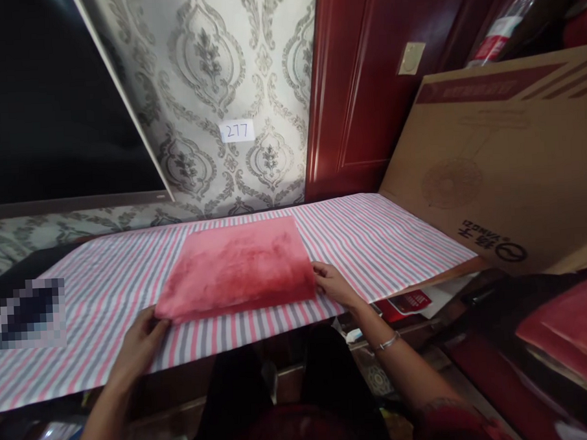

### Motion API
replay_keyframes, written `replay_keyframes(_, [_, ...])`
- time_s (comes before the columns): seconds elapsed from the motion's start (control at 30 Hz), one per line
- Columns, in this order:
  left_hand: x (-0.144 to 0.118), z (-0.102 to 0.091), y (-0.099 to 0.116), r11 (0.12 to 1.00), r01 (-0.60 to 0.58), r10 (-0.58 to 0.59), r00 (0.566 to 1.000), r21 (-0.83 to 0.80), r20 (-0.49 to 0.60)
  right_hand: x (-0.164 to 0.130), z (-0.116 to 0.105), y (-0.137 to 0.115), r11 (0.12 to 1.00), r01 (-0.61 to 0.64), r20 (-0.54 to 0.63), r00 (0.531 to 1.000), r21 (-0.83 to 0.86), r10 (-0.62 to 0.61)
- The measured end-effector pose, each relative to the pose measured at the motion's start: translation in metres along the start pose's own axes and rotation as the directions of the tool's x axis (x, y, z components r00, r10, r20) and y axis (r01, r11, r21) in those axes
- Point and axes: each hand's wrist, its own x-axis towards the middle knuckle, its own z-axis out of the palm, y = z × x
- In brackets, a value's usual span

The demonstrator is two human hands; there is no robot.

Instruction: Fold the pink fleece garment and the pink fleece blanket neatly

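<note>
Here one folded red towel (237, 268) lies flat on the striped cloth (382, 242) that covers the table. Two hands meet it: the left hand (140, 337) pinches its near left corner, and the right hand (331, 283) grips its near right corner. A large cardboard box (505, 165) leans just right of the cloth, with a numbered label (236, 131) on the patterned wall behind.

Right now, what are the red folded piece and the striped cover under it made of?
Red folded towel: looks like plush, fuzzy fabric; matte, mottled nap. Striped cloth: seems thin flat-woven fabric; lies smooth, pink, grey and white stripes. Exact fibres unclear.
</note>
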Motion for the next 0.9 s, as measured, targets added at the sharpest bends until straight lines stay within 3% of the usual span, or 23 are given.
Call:
replay_keyframes(0.17, [-0.001, 0.007, -0.004, 0.982, -0.158, 0.166, 0.983, 0.099, -0.073, -0.004, 0.003, -0.007, 0.999, 0.042, -0.059, 0.997, 0.023, -0.040])
replay_keyframes(0.33, [0.004, 0.009, -0.005, 0.965, -0.121, 0.177, 0.956, 0.234, -0.235, -0.020, -0.005, -0.002, 1.000, 0.019, -0.103, 0.994, -0.020, -0.021])
replay_keyframes(0.5, [0.004, 0.005, -0.005, 0.997, -0.006, 0.013, 0.996, 0.073, -0.093, -0.026, -0.004, 0.013, 0.999, -0.026, -0.124, 0.992, 0.025, 0.029])
replay_keyframes(0.67, [-0.009, -0.001, 0.007, 0.983, 0.085, -0.077, 0.995, -0.163, 0.056, -0.026, -0.001, 0.015, 0.995, -0.077, -0.130, 0.988, 0.061, 0.084])
replay_keyframes(0.9, [-0.004, 0.000, 0.010, 0.994, 0.086, -0.084, 0.996, -0.075, 0.020, -0.025, -0.001, 0.012, 0.999, -0.035, -0.133, 0.990, 0.015, 0.037])
